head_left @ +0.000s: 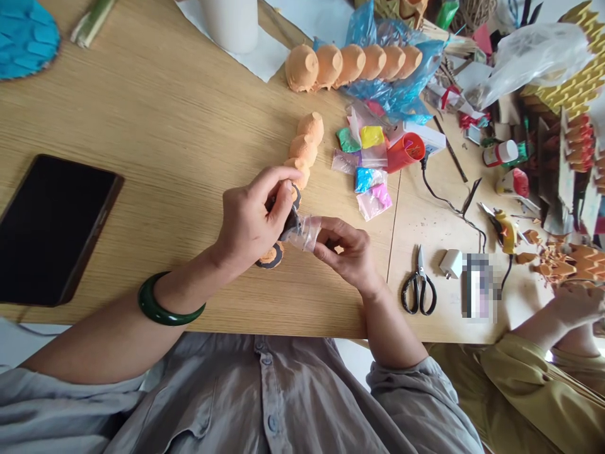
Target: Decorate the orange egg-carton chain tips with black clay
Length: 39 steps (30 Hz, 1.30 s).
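Note:
A small clear plastic bag (305, 234) with a soft black lump (292, 222), which looks like clay, is between my hands. My left hand (253, 211), with a green bangle on its wrist, closes its thumb and fingers on the black lump. The bag's other end is pinched between the thumb and fingers of my right hand (347, 252). Just below them lies an orange piece with a black ring (271, 255), partly covered by my left hand. Beyond my left fingertips runs a short row of orange bumpy cups (305, 146); its near end is hidden.
A longer orange cup row (350, 66) lies farther back by blue plastic. Coloured clay packets (371, 137), an orange-red cup (405, 151) and black-handled scissors (418, 287) are to the right. A tablet (51, 227) lies left. Another person's hands (579, 306) are at far right.

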### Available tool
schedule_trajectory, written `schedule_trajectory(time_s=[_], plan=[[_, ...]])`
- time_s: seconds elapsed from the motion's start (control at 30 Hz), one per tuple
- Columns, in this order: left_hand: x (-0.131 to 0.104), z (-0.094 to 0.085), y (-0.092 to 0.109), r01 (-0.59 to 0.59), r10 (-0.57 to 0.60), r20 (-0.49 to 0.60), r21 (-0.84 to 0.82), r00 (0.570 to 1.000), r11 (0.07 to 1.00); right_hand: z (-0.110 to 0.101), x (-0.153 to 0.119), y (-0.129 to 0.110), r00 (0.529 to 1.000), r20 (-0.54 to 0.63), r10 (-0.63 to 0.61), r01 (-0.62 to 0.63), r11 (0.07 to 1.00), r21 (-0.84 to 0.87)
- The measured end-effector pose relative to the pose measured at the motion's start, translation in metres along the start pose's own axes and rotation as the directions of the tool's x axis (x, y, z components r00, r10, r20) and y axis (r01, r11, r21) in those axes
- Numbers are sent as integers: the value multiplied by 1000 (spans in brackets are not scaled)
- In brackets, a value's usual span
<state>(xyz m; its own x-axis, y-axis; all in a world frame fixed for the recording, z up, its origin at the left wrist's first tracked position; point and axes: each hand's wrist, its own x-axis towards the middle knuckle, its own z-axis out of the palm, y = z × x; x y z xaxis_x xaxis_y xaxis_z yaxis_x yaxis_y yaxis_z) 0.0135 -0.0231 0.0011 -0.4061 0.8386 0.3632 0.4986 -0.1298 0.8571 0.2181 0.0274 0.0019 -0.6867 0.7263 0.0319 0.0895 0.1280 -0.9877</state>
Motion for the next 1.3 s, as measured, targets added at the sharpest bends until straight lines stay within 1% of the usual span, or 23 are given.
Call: schedule_trajectory(time_s=[0.07, 0.17, 0.23, 0.3, 0.37, 0.43, 0.5, 0.53, 0.6, 0.67, 0.73, 0.77, 0.8, 0.83, 0.87, 0.9, 1.0, 1.1, 1.2, 1.3], plan=[[1, -2, 3, 44, -43, 39, -22, 998, 999, 3, -1, 3, 999, -6, -39, 38, 998, -40], [4, -6, 9, 88, -79, 128, -66, 989, 994, 5, -1, 3, 993, -88, -78, 73, 995, -61], [7, -9, 13, 132, -104, 219, -118, 970, 984, 2, -2, 1, 984, -150, -92, 88, 996, -31], [9, -11, 16, 176, -126, 286, -156, 950, 972, -2, -1, -1, 979, -177, -97, 96, 995, -10], [11, -12, 17, 199, -140, 306, -174, 942, 964, -5, -1, -2, 985, -149, -90, 86, 996, -29], [12, -12, 18, 210, -152, 298, -173, 942, 962, -6, -1, 0, 991, -98, -93, 85, 993, -78], [11, -11, 19, 214, -159, 294, -166, 943, 963, -4, -1, 2, 988, -75, -136, 124, 981, -153], [10, -11, 19, 214, -160, 292, -164, 943, 963, -2, -1, 4, 980, -77, -181, 162, 965, -204], [8, -10, 20, 222, -167, 296, -164, 941, 961, 1, -1, 5, 946, -82, -313, 270, 903, -334], [7, -10, 21, 265, -196, 325, -183, 925, 947, 4, 0, 6, 886, -49, -461, 387, 793, -471], [6, -10, 23, 345, -247, 380, -215, 891, 913, 5, 2, 7, 823, 10, -567, 468, 669, -578], [6, -11, 23, 389, -272, 413, -231, 869, 892, 4, 2, 8, 803, 30, -595, 483, 621, -618], [7, -11, 23, 423, -289, 440, -245, 850, 872, 4, 2, 9, 797, 43, -602, 484, 594, -643], [7, -11, 23, 446, -297, 460, -256, 837, 858, 3, 2, 9, 807, 45, -589, 472, 595, -651], [6, -11, 23, 454, -298, 470, -263, 831, 851, 2, 2, 9, 827, 36, -561, 450, 622, -640], [6, -11, 23, 451, -293, 471, -267, 832, 852, 1, 1, 8, 854, 21, -520, 422, 670, -611], [4, -10, 21, 394, -257, 438, -255, 861, 883, -1, -2, 4, 926, -43, -374, 320, 842, -434], [2, -9, 21, 340, -219, 419, -238, 881, 910, 0, -2, -1, 969, -109, -221, 192, 954, -229], [1, -8, 21, 289, -188, 394, -215, 900, 933, 3, 2, -5, 984, -173, -32, 30, 999, -16], [1, -9, 22, 240, -161, 369, -179, 915, 954, 5, 6, -7, 969, -205, 138, -106, 981, 162]])
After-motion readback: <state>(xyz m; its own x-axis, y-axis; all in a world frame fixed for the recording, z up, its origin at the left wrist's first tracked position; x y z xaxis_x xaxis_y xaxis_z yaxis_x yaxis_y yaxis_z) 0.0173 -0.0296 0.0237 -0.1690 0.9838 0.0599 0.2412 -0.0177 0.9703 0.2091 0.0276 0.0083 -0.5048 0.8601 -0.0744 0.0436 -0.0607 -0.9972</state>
